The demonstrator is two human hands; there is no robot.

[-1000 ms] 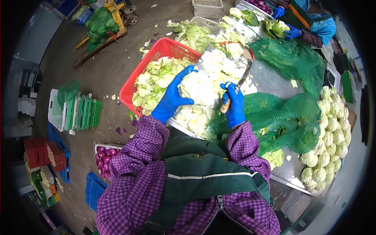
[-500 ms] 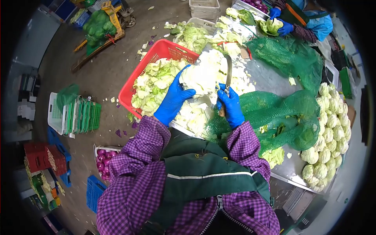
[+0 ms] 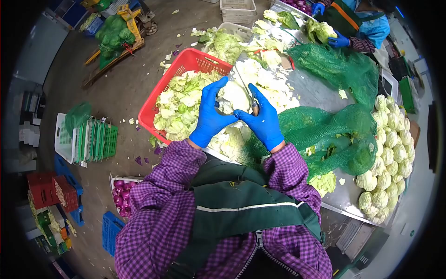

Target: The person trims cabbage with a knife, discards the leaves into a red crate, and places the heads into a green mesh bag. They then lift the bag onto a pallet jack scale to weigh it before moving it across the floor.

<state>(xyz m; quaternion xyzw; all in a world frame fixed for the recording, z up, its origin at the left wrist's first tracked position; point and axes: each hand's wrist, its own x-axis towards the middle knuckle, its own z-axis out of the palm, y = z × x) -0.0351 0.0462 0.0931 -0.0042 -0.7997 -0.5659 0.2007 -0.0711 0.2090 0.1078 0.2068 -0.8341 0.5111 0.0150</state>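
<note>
A pale, trimmed cabbage (image 3: 233,98) sits between my two blue-gloved hands, above a heap of loose leaves at the near table edge. My left hand (image 3: 210,113) cups its left side, fingers and thumb curved round it. Gripped in my right hand (image 3: 264,120) is a knife (image 3: 255,109) with a wooden handle; its thin blade points up and away along the cabbage's right side. The right thumb reaches to the cabbage's near side, close to the left thumb. To the left, a red crate (image 3: 153,100) holds many cut-off cabbage leaves (image 3: 179,109).
Green netting (image 3: 320,128) covers part of the metal table (image 3: 309,90). Trimmed cabbages (image 3: 390,158) are piled at the right. A co-worker's gloved hand (image 3: 339,40) holds another cabbage (image 3: 320,31) at the far end. Red onions (image 3: 122,197) stand lower left.
The right hand with the knife has moved up and left against the cabbage, and the blade has tilted left. The cabbage is turned and drawn between both hands.
</note>
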